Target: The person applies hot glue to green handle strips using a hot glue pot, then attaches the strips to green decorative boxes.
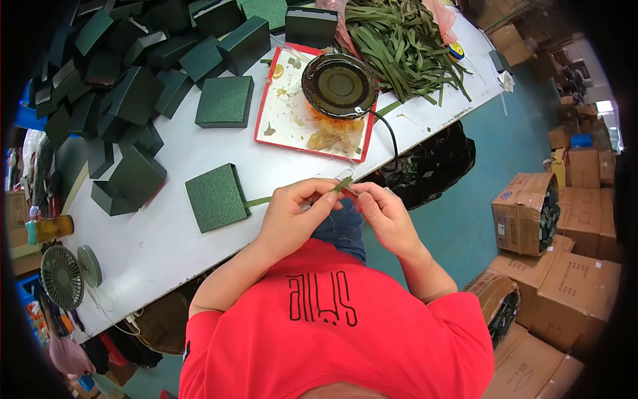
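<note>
Between my two hands is a dark green ribbon (342,185), its end held up near the table's front edge. My left hand (299,207) is closed, thumb and forefinger pinching the ribbon. My right hand (384,211) pinches the same end from the other side; a small thin, shiny piece shows at these fingertips, too small to name. Left of my left hand lies a green textured box (216,198), flat on the table. A stretch of ribbon runs from under its right side to my left hand.
Many dark green boxes (133,93) are heaped at the back left. A black round pan (339,85) with a cord stands on a red-rimmed, amber-stained tray (279,123). Green ribbons (392,43) are piled behind. A small fan (62,277) is left; cardboard boxes (571,292) are stacked right.
</note>
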A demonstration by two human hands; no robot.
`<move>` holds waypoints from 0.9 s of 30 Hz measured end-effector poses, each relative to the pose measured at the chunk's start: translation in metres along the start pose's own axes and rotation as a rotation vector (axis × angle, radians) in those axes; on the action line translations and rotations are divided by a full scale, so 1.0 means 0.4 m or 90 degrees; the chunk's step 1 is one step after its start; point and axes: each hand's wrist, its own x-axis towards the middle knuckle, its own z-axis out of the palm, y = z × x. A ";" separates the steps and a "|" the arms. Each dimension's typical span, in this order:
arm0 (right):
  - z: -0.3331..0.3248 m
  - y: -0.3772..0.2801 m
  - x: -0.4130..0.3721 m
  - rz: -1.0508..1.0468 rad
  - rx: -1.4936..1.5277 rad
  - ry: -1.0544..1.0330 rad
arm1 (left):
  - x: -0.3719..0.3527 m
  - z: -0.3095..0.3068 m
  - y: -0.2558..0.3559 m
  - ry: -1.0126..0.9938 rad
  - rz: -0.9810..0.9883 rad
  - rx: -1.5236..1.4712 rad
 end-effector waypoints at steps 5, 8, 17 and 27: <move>0.002 0.009 -0.003 0.026 0.043 0.002 | -0.001 0.002 -0.005 -0.008 -0.023 0.007; 0.006 0.006 -0.003 0.024 0.072 0.002 | 0.001 0.001 -0.006 -0.027 -0.021 0.023; -0.128 0.038 0.045 -0.111 0.201 0.370 | 0.007 -0.006 0.009 0.022 0.133 0.208; -0.857 0.241 0.418 -0.078 -0.605 0.729 | 0.006 -0.044 0.126 0.174 0.080 0.090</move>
